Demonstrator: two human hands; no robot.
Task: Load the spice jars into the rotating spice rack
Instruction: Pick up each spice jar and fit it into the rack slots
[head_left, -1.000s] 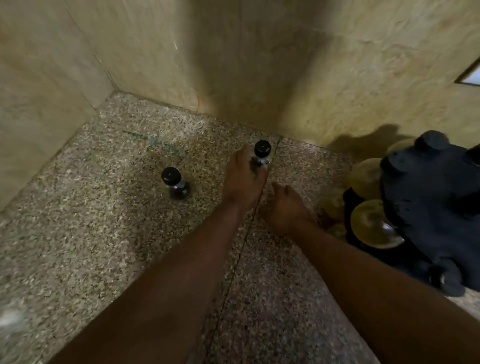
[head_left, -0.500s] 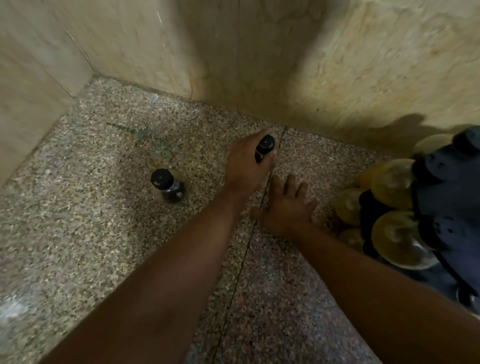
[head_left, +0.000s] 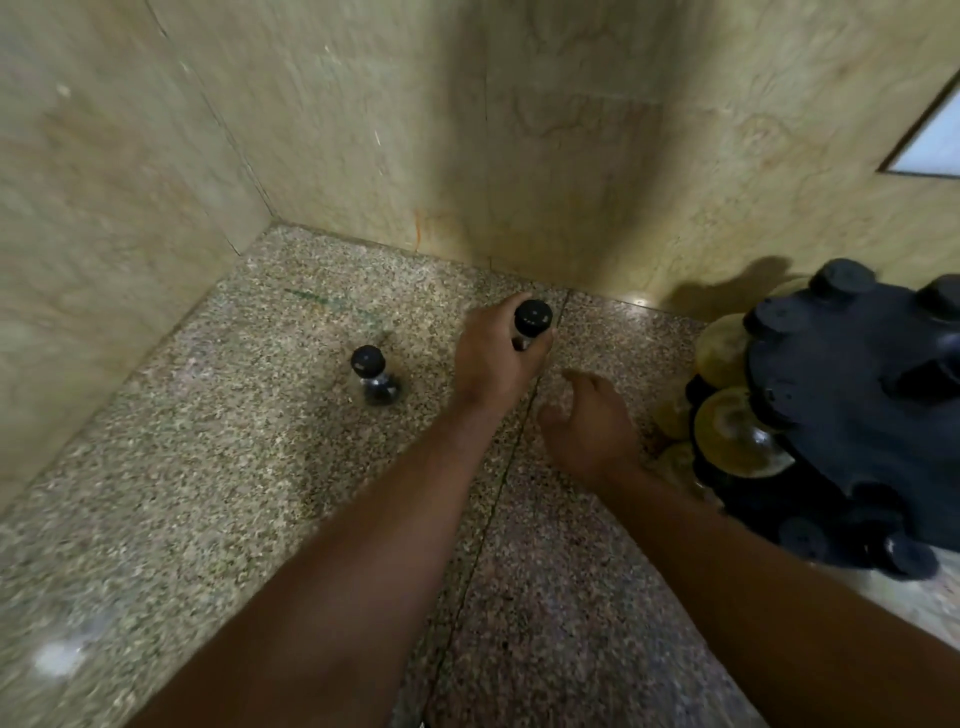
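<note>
Your left hand (head_left: 496, 358) wraps a black-capped spice jar (head_left: 531, 319); right hand (head_left: 592, 423) loose, empty, beside spice rack (head_left: 852, 415); second jar (head_left: 373, 375) stands on counter (head_left: 208, 467)

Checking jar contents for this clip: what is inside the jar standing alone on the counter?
The lone jar has a black cap over clear glass; something dark shows in its lower part. What it is cannot be told, since the image is blurred and the cap covers the top.

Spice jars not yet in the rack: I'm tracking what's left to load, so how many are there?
2. One spice jar stands alone on the granite counter; the other jar is in the left hand. More may be hidden behind the rack.
</note>
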